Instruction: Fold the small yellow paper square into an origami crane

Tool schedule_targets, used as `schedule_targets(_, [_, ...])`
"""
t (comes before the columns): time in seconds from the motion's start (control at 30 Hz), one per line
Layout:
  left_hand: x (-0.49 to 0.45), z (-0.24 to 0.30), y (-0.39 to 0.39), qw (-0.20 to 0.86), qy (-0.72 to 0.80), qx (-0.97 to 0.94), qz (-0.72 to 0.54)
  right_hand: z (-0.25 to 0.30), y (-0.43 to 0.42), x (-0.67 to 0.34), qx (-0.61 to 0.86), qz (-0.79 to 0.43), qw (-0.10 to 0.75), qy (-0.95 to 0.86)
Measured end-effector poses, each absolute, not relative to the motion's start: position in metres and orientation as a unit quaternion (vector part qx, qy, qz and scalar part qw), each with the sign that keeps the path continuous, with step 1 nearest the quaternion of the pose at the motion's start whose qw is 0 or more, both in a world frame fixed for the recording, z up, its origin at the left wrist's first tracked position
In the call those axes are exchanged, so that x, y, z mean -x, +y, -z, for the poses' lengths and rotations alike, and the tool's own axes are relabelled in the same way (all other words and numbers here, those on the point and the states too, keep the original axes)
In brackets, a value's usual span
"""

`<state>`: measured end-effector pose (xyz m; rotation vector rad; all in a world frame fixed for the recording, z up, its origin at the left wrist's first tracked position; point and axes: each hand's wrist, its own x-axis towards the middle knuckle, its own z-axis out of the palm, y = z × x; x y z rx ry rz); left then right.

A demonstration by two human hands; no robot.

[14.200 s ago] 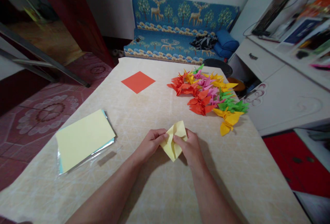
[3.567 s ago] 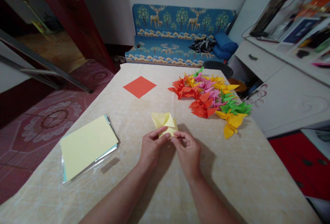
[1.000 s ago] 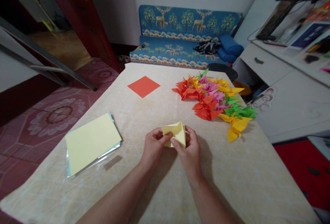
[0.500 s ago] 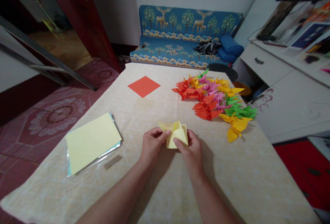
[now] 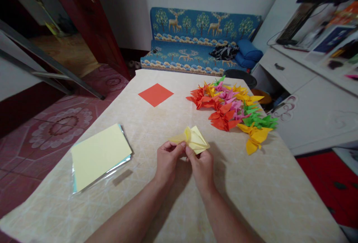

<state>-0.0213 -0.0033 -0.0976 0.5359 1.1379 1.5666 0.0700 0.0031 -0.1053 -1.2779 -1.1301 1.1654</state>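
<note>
A pale yellow sheet of origami paper (image 5: 198,140), partly folded, is held just above the table between both hands. My left hand (image 5: 169,157) pinches its left side, where a thin flap stands raised. My right hand (image 5: 200,163) grips the lower edge, thumb on top and fingers underneath. Both thumbs lie close together near the paper's middle. The fingers under the paper are partly hidden.
A red paper square (image 5: 156,94) lies flat at the back of the table (image 5: 167,205). Several folded paper cranes (image 5: 223,116) cluster at the right. A stack of yellow paper (image 5: 100,157) on clear wrapping lies left. Behind stands a blue patterned sofa (image 5: 195,51).
The folded paper has turned, its right part now pointing up and to the right. My right hand has shifted left along its lower edge, bringing the thumbs closer together.
</note>
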Motion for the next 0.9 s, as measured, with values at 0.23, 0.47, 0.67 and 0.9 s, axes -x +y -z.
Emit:
schedule_targets(0.23, [0.022, 0.093, -0.004, 0.492, 0.550, -0.320, -0.594, 0.105, 0.004, -0.077, 0.558, -0.433, 0.547, -0.450])
schedule_targets(0.47, [0.020, 0.095, -0.005, 0.471, 0.576, -0.328, -0.582, 0.113, 0.005, -0.080, 0.549, -0.434, 0.545, -0.462])
schedule_targets(0.67, [0.028, 0.099, -0.004, 0.426, 0.619, -0.353, -0.557, 0.111, 0.006, -0.083, 0.540, -0.434, 0.571, -0.440])
schedule_targets(0.9, [0.040, 0.104, -0.001, 0.392, 0.646, -0.355, -0.551, 0.110, 0.010, -0.089, 0.544, -0.433, 0.595, -0.403])
